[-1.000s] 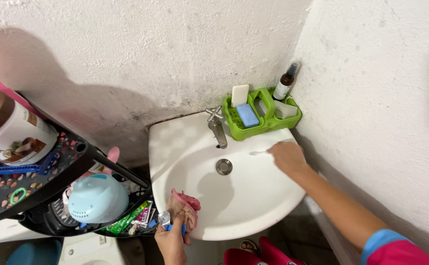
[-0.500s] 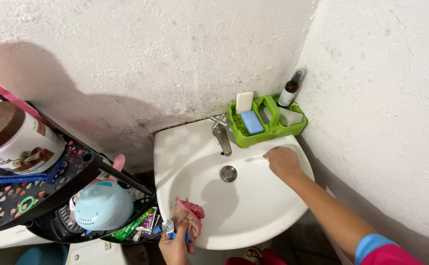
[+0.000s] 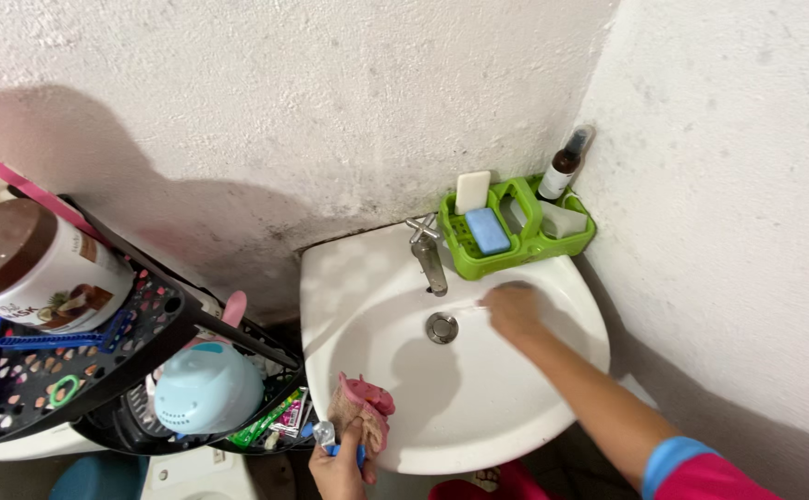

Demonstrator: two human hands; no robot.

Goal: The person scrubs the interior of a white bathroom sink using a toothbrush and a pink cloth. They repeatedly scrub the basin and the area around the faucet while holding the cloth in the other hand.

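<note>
My right hand (image 3: pixel 513 310) is inside the white sink basin (image 3: pixel 497 407), just right of the metal drain (image 3: pixel 441 328), closed on a thin white brush whose blurred end points left toward the tap (image 3: pixel 430 255). My left hand (image 3: pixel 342 468) rests at the sink's front-left rim, gripping a pink and tan cloth (image 3: pixel 361 409) together with a small blue and silver tube (image 3: pixel 325 437).
A green soap holder (image 3: pixel 516 231) with a white bar, a blue bar and a brown bottle (image 3: pixel 562 168) sits in the corner. At left, a black rack (image 3: pixel 80 356) carries a brown-lidded jar (image 3: pixel 34 268), a light blue round container (image 3: pixel 205 389) and sachets.
My right hand has slid left across the basin, from near the right rim to beside the drain. The view has shifted slightly; my left hand stays at the rim.
</note>
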